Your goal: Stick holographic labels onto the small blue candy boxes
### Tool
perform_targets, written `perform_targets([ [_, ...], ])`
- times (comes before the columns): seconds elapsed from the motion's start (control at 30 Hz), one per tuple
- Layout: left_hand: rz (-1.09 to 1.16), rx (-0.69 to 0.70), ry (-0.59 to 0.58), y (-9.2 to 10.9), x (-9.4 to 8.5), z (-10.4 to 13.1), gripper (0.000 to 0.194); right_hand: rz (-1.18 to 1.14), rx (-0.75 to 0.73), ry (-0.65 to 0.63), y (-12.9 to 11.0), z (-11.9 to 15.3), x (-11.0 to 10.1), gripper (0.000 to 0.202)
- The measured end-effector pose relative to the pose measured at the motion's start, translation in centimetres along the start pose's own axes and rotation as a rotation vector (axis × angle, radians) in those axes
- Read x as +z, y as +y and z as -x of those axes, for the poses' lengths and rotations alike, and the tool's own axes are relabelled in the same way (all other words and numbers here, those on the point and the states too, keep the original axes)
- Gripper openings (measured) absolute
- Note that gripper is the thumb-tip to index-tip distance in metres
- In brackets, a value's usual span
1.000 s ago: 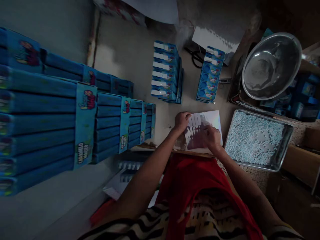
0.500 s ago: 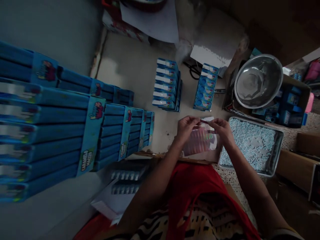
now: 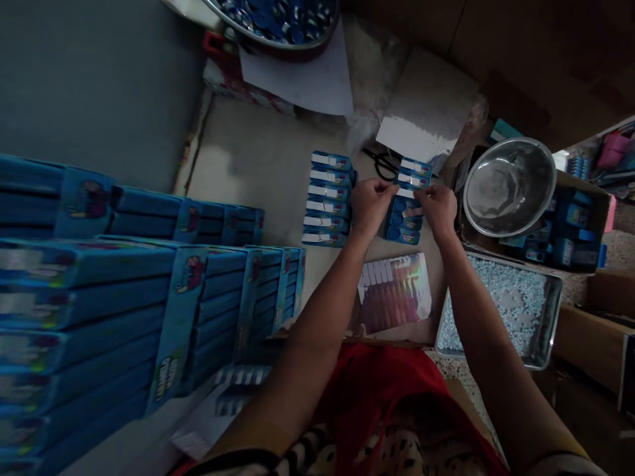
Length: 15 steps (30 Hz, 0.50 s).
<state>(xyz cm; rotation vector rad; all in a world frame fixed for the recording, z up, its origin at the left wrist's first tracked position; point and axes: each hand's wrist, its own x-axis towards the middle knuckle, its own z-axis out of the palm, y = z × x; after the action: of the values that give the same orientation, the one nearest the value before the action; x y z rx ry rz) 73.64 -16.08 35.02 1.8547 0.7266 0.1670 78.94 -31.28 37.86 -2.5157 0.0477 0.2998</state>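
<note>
Both hands are over the right-hand row of small blue boxes (image 3: 405,235). My left hand (image 3: 370,203) pinches one end of a pale sticker strip (image 3: 405,193), which lies across the third box from the back. At the strip's other end, my right hand (image 3: 440,210) has its fingers pinched together. A second pale strip (image 3: 413,212) sticks out from beneath the right fingers. The two boxes behind carry white strips; those in front show round openings. Nearer me lies a shiny pinkish sticker sheet (image 3: 395,291). To the left stands another row of blue boxes (image 3: 325,209) with white strips.
Tall stacks of blue boxes (image 3: 114,291) fill the left. A metal bowl (image 3: 510,187) rests on a carton at the right, above a tray (image 3: 556,311) of pale blue pellets. Black scissors (image 3: 381,164) lie behind the hands. A bowl (image 3: 317,49) of blue pieces stands at the back.
My hands have moved forward from above the sticker sheet to the right row of boxes, bringing the strips along. A strip now crosses the third box. The view has tilted upward.
</note>
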Motion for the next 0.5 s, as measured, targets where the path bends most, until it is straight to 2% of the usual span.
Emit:
perform_targets([
  [0.33, 0.1, -0.082, -0.028, -1.0, 0.4, -0.9, 0.02, 0.082, -0.008, -0.042, -0.8, -0.4, 0.4, 0.021],
  [0.4, 0.19, -0.14, -0.041, -1.6, 0.7, -1.1, 0.021, 0.09, -0.002, -0.047, -0.6, -0.5, 0.6, 0.02],
  [0.5, 0.416, -0.31, -0.099, -3.0, 1.7, -0.8, 0.027, 0.069, 0.021, 0.012, 0.3, -1.0, 1.1, 0.024],
])
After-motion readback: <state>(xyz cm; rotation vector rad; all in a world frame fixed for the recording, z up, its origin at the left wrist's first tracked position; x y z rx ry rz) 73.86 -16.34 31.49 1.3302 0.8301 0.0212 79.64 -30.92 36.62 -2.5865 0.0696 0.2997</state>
